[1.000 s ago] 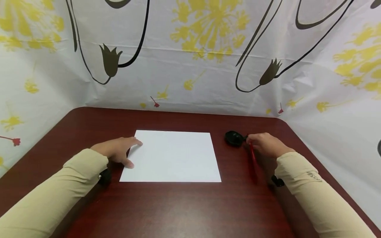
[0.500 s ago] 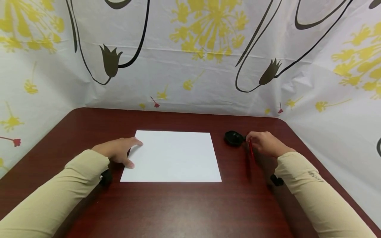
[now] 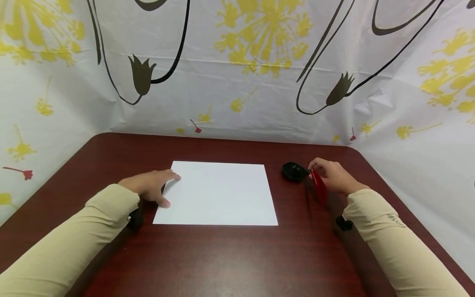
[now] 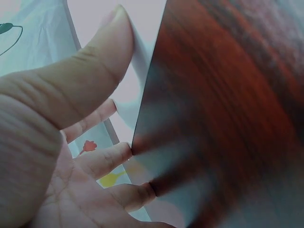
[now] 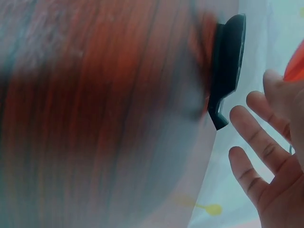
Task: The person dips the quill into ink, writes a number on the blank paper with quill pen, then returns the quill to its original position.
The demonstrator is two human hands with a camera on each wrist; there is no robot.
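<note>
Fingers [image 3: 313, 164] of your right hand [image 3: 335, 177] pinch the red item [image 3: 320, 187], black scoop [image 3: 293, 171] nearby at ten o'clock; your left hand [image 3: 150, 185], fingers spread, touches the white paper [image 3: 219, 194] at nine o'clock.

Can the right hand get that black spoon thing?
Probably yes: the right hand is close to the black spoon thing, with nothing seen between them. But it pinches a red thing, which might get in the way.
</note>
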